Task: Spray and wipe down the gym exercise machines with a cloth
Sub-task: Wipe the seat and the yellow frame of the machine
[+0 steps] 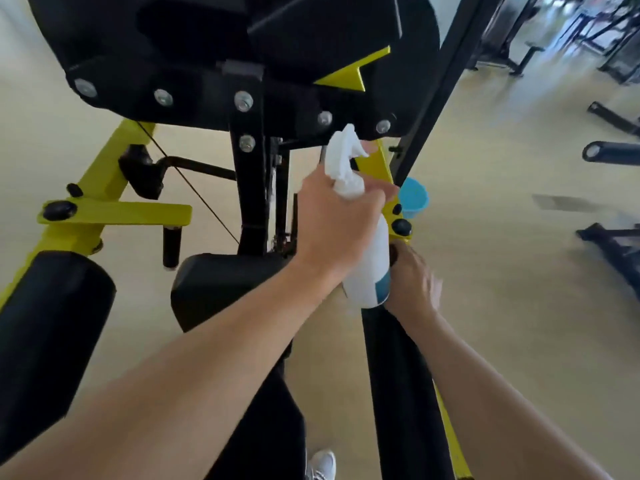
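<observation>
While left fingers point(375, 199) clench the spray bottle point(369, 268) neck, right hand point(414, 284) blurs beside its base, grip unclear

- Your spray bottle point(367, 258) sits right of centre in the frame: white, with a blue label band near its base, tilted so its white trigger head point(343, 157) points up toward the machine.
- The exercise machine point(242, 81) fills the upper left and centre: black padding, silver bolts, yellow frame arms, black roller pads at lower left and lower centre.
- No cloth is visible to you.
</observation>
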Tool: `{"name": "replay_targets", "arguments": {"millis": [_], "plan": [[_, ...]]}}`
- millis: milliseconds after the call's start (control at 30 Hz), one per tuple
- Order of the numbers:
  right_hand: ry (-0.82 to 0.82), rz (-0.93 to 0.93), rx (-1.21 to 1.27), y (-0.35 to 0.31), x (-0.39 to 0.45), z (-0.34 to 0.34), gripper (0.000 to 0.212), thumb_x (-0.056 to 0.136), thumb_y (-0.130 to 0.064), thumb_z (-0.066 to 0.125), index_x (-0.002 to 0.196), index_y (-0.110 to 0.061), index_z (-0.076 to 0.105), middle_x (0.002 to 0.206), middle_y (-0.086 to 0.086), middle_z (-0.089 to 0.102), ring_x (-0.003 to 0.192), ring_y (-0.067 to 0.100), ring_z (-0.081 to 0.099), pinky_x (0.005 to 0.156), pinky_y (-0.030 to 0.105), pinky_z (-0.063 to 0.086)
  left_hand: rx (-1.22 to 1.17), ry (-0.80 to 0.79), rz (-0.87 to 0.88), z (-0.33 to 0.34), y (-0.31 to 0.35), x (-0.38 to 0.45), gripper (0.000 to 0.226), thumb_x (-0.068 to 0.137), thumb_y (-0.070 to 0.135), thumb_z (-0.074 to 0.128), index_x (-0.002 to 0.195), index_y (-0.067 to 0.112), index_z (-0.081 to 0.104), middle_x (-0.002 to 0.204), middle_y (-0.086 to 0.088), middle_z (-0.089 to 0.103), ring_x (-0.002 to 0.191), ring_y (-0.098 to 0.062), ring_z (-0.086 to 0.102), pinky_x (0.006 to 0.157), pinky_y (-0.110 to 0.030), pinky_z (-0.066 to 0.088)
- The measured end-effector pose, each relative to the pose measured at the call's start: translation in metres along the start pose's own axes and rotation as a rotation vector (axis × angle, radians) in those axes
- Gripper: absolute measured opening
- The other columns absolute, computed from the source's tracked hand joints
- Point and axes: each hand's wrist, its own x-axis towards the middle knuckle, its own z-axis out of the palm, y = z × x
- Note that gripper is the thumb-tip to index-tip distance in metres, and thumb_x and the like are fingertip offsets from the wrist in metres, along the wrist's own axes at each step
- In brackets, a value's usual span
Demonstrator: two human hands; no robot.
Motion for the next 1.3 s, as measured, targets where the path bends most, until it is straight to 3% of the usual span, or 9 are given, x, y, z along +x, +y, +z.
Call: {"name": "replay_targets", "arguments": {"millis": [100,233,400,467,567,700,900,1033,1300], "plan": [[0.06,0.013,0.097,0.018,0.002,0.007,0.046,0.078,-0.042,0.074,0.118,-0.037,0.051,0.103,-0.01,0.068,0.092,0.024,0.065,0.078,0.04,0.051,-0.056,0.15,-0.087,0.011,-0.014,-0.002,0.03,0.083,0.002,0.063,0.085,0.029,0.076,0.085,0.005,0.079,0.086,-0.009,0.074,0.079,-0.034,0.059],[0.169,0.167,0.486,0.028,0.016,0.005,0.032,0.087,-0.025,0.07,0.116,-0.03,0.057,0.103,-0.003,0.071,0.098,0.028,0.066,0.087,0.045,0.055,-0.087,0.135,-0.062,0.0,-0.021,-0.013,0.051,0.082,-0.003,0.06,0.088,0.046,0.071,0.082,-0.001,0.078,0.087,-0.019,0.075,0.084,-0.042,0.061],[0.196,0.085,0.311,0.027,0.023,0.014,0.034,0.09,-0.023,0.065,0.12,-0.03,0.052,0.114,0.003,0.07,0.101,0.032,0.064,0.087,0.044,0.053,0.188,-0.067,-0.11,0.008,-0.079,-0.039,0.044,0.087,-0.002,0.062,0.115,0.033,0.063,0.082,0.011,0.076,0.07,-0.01,0.07,0.058,-0.023,0.055],[0.185,0.059,0.194,0.025,0.027,0.016,0.034,0.092,-0.023,0.065,0.123,-0.026,0.051,0.119,0.005,0.067,0.107,0.034,0.063,0.087,0.044,0.052,0.28,-0.053,-0.221,0.011,-0.121,-0.047,0.041,0.091,0.005,0.063,0.112,0.04,0.06,0.088,0.013,0.074,0.072,-0.006,0.066,0.064,-0.026,0.057],[0.222,0.011,0.069,0.024,0.029,0.02,0.038,0.093,-0.022,0.067,0.127,-0.024,0.051,0.124,0.004,0.064,0.112,0.031,0.059,0.085,0.041,0.048,0.36,-0.062,-0.447,0.013,-0.164,-0.056,0.045,0.089,0.006,0.06,0.106,0.048,0.057,0.09,0.017,0.071,0.078,-0.013,0.068,0.073,-0.046,0.061],[0.249,-0.012,0.092,0.028,0.029,0.024,0.04,0.094,-0.025,0.069,0.129,-0.025,0.05,0.123,0.003,0.064,0.11,0.03,0.058,0.085,0.04,0.047,0.394,-0.067,-0.576,0.013,-0.185,-0.05,0.025,0.091,0.008,0.056,0.106,0.028,0.059,0.094,0.007,0.068,0.084,-0.015,0.066,0.081,-0.041,0.06],[0.267,-0.029,0.086,0.03,0.028,0.024,0.042,0.093,-0.026,0.071,0.129,-0.024,0.051,0.123,0.003,0.064,0.111,0.03,0.058,0.087,0.043,0.049,0.288,-0.037,-0.613,0.014,-0.188,-0.037,0.031,0.093,0.009,0.056,0.118,0.029,0.055,0.108,0.004,0.063,0.087,-0.011,0.06,0.063,-0.019,0.04],[0.278,-0.026,0.068,0.029,0.028,0.026,0.042,0.093,-0.026,0.071,0.129,-0.024,0.051,0.123,0.003,0.064,0.111,0.03,0.058,0.086,0.041,0.046,0.28,0.017,-0.577,0.018,-0.183,-0.029,0.024,0.092,0.013,0.056,0.108,0.03,0.054,0.097,0.004,0.062,0.083,-0.017,0.063,0.068,-0.03,0.051],[0.289,-0.021,0.055,0.028,0.028,0.026,0.042,0.094,-0.029,0.072,0.13,-0.023,0.051,0.123,0.003,0.064,0.11,0.029,0.059,0.087,0.04,0.046,0.274,0.076,-0.603,0.024,-0.179,-0.016,0.026,0.093,0.011,0.057,0.117,0.023,0.053,0.101,0.002,0.058,0.092,-0.023,0.061,0.078,-0.03,0.045]]}}
